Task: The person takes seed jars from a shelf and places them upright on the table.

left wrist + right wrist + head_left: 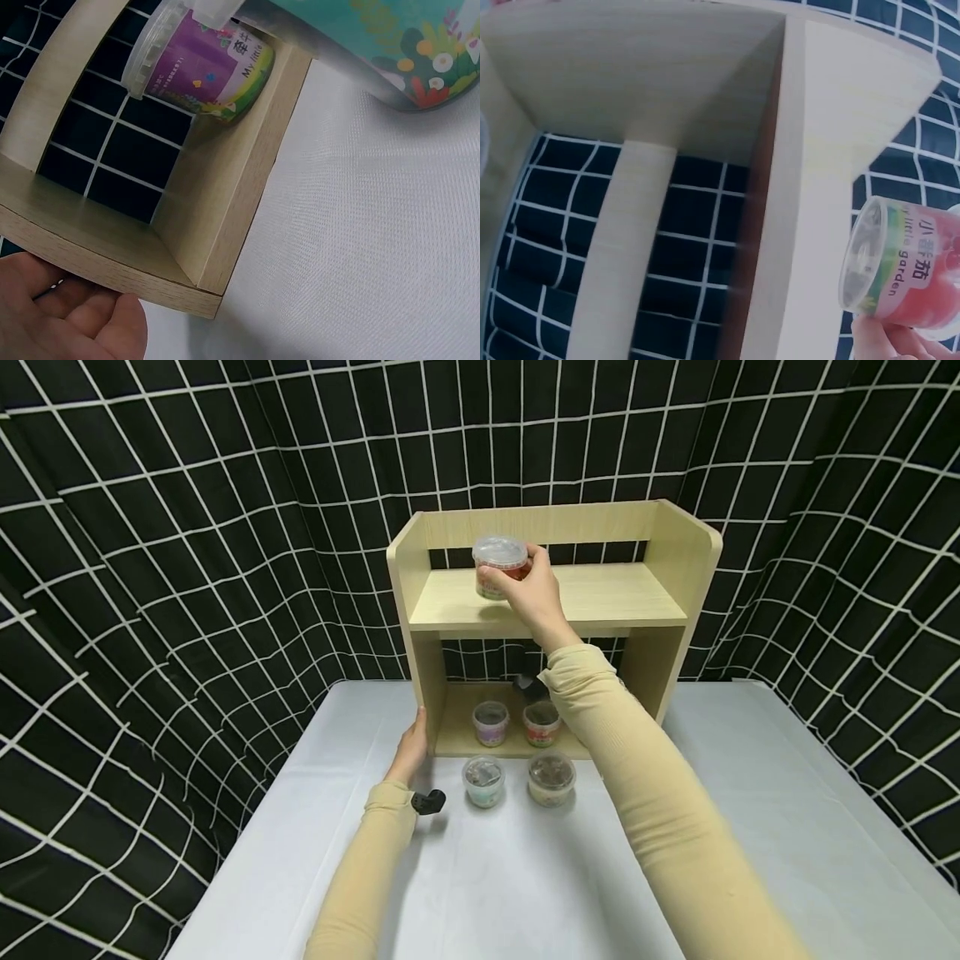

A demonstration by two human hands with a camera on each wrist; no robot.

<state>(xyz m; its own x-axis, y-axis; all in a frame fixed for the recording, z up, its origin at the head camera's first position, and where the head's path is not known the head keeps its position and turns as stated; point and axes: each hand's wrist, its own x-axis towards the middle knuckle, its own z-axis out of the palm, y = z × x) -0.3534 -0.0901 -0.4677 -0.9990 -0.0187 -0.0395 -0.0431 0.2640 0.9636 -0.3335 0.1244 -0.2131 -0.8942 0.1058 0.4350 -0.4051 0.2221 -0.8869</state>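
Note:
My right hand [536,597] grips a clear plastic cup with a red label [498,553] between thumb and fingers, lid upward, in front of the upper board. In the right wrist view this red-labelled cup [919,262] shows tomato pictures and "little garden" lettering, and fingertips press its side. My left hand [408,750] rests along the outside of the left side panel of a small wooden shelf [401,568]. The left wrist view has the left fingers [82,304] bent against that panel, holding no cup.
A purple-labelled cup [491,724] and another red-labelled cup [542,724] stand on the lower board. In front, on the white tabletop [480,877], are a teal-labelled cup [483,781] and a pale-labelled cup [551,778]. Black cloth with a white grid [517,435] surrounds the table.

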